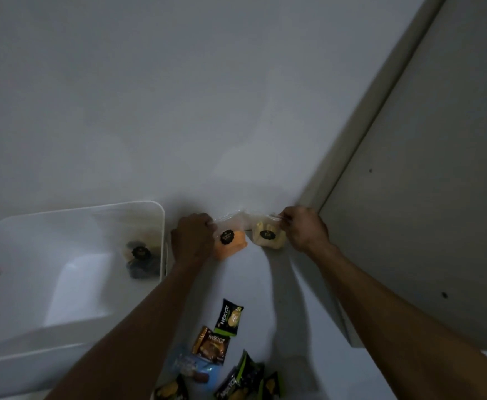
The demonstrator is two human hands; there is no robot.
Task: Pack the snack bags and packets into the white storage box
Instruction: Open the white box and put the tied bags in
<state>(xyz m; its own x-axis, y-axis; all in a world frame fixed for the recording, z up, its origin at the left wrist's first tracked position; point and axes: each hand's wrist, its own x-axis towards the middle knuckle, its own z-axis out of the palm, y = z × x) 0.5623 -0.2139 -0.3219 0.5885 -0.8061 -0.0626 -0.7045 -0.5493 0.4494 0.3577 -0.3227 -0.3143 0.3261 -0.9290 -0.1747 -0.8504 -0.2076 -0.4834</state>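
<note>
Closest to the camera, down at about 6 o'clock, is a loose pile of small Nextar packets: a green one [228, 318] standing furthest up, a brown one [211, 344] just below it touching its lower edge, a light blue wrapper [189, 365] beside that, and a few more dark green and yellow packets [246, 379] cut off by the bottom edge. Both bare forearms reach up from the bottom corners toward the middle. At roughly the centre, the left hand [192, 236] has its fingers curled round the top corner of a clear bag of orange snacks [230, 241] with a round black sticker on it. Just at 3 o'clock of that bag, the right hand [304, 228] pinches the top edge of a second clear bag with pale yellow snacks [267, 236], same black sticker. The two bags sit side by side, nearly touching, right where the white surface meets the wall. Over at 9 o'clock is the white storage box [161, 226], open on top, with one dark snack bag [141, 256] already inside against its right wall. A grey door or panel [424, 197] fills the right side, from 1 to 4 o'clock. Lighting is pretty dim, so the sticker text is unreadable.
</note>
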